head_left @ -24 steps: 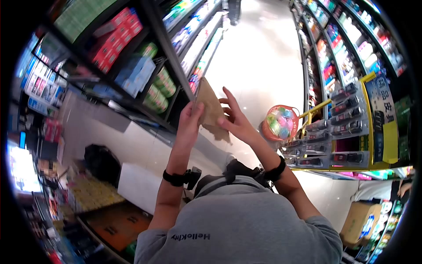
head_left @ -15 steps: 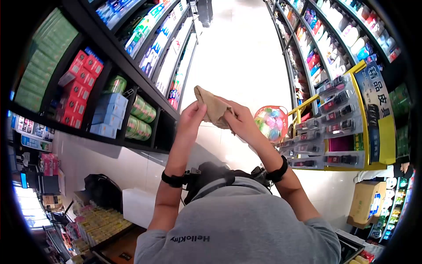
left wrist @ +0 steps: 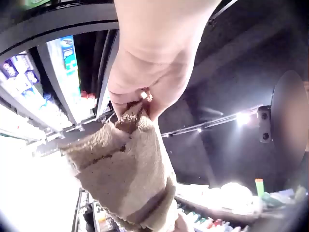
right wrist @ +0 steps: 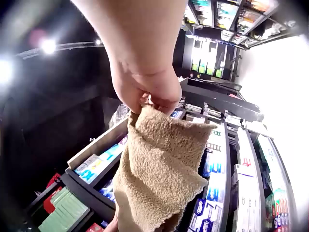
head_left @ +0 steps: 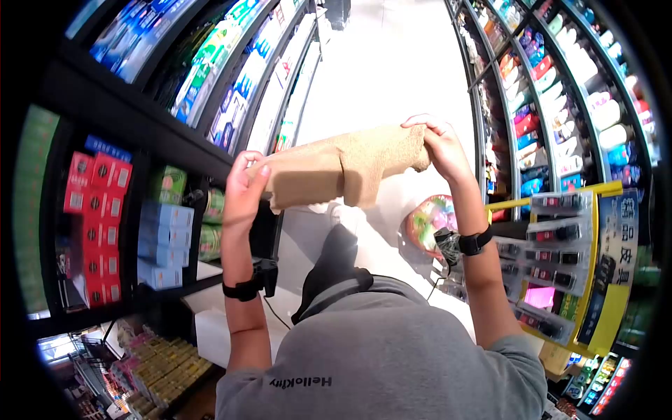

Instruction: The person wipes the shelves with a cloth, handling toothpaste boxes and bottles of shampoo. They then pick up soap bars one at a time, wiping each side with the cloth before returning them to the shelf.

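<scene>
A tan terry cloth [head_left: 308, 178] stretches sideways between my two hands, partly folded over, with frayed edges. My left hand [head_left: 243, 190] pinches its left end between thumb and fingers. At the other end my right hand [head_left: 445, 150] grips a corner, held a little higher. In the left wrist view the cloth [left wrist: 130, 169] hangs bunched from the left fingers. Its fuzzy looped surface fills the middle of the right wrist view, where the right fingers pinch the cloth [right wrist: 159, 164] at the top.
Shelves with red boxes [head_left: 105, 224] and light blue boxes [head_left: 166, 241] stand close on the left. A yellow rack of packaged belts [head_left: 560, 238] is at the right. Beside my right forearm a round basket [head_left: 420, 224] holds colourful things. Shelves of bottles [head_left: 602, 115] line the far right.
My hands have moved apart, left hand to the left and right hand to the right and up. The cloth, bunched between them before, is now spread out wide. The head view has shifted.
</scene>
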Tool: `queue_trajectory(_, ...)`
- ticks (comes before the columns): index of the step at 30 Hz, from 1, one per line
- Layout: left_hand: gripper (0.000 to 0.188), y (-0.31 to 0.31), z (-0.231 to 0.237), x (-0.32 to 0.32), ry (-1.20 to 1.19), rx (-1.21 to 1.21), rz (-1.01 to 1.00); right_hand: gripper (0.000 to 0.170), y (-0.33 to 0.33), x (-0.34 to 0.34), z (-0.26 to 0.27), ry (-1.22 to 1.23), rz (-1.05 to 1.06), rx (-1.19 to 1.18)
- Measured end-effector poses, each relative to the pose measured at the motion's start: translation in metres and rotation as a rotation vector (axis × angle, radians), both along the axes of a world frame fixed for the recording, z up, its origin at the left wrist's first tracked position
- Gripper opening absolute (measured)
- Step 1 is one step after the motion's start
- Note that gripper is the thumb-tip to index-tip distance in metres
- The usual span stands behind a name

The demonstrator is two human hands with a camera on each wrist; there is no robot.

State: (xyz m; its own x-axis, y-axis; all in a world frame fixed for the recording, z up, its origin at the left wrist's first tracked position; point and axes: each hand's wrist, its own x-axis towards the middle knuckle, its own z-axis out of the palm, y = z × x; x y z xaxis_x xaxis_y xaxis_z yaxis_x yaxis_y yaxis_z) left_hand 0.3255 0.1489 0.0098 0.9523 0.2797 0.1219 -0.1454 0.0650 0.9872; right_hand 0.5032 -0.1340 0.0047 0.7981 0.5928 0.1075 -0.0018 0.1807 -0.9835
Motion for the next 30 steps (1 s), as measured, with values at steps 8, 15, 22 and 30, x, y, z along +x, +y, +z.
queue_trajectory(8,0.017,0.094,0.029,0.115,-0.066,0.373,0.143,0.008,0.055,0.119,-0.006,0.644,-0.078,0.413)
queue_trajectory(15,0.022,0.117,0.068,0.210,-0.111,-0.037,-0.284,0.009,0.076,0.200,0.036,-0.235,0.107,0.064)
queue_trajectory(22,0.016,0.114,0.080,0.291,-0.027,0.358,0.199,0.022,0.117,0.304,0.025,-0.110,-0.066,0.428)
queue_trajectory(30,0.022,0.118,0.082,0.348,-0.068,0.339,0.514,0.017,0.169,0.463,0.038,0.304,0.889,0.744)
